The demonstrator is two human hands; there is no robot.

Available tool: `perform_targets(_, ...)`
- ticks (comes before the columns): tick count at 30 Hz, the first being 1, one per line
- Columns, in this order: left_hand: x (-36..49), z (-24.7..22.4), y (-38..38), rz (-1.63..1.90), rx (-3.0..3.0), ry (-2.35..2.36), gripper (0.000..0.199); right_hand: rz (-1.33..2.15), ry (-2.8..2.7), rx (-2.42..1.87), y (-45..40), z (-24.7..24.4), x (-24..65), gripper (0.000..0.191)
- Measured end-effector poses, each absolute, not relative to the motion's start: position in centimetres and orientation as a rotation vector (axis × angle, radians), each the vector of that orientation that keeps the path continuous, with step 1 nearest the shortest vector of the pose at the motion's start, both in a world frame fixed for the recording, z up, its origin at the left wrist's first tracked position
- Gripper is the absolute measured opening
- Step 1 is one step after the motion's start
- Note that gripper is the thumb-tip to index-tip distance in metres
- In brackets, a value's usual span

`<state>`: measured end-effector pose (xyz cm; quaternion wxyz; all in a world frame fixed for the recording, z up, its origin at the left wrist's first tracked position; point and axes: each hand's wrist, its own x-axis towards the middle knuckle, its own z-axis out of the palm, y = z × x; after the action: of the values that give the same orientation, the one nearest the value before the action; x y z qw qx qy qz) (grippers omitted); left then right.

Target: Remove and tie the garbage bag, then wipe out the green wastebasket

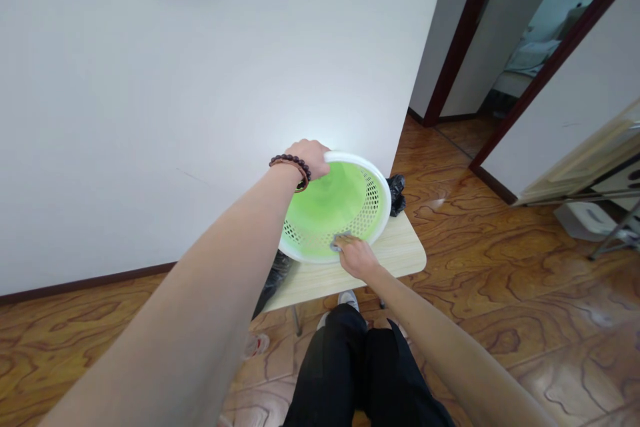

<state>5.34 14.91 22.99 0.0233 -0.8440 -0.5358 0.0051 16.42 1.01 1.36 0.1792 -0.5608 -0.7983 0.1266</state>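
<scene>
A round basin [330, 203] with a green inside, rows of holes round its wall and a white rim is tilted over a small table. My left hand [311, 155], with a beaded bracelet at its wrist, is closed on the far left part of the rim. Against the near inner wall, my right hand [356, 255] presses a small grey cloth [340, 240], its fingers bunched on it. Part of the cloth is hidden under the fingers.
The pale wooden table [400, 247] stands by a white wall [200, 80]. Black plastic bags [397, 193] lie on it, partly behind the basin. A clear plastic item [257, 345] is on the wood floor. To the right are a doorway and a white container [587, 219].
</scene>
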Motion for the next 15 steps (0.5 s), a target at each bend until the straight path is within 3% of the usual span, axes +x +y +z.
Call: perform_targets(15,5.4,22.9,15.0,-0.009,-2.632,-1.694,0.047,0.523,-2.247,-1.725,4.1,3.7,17.4,0.043)
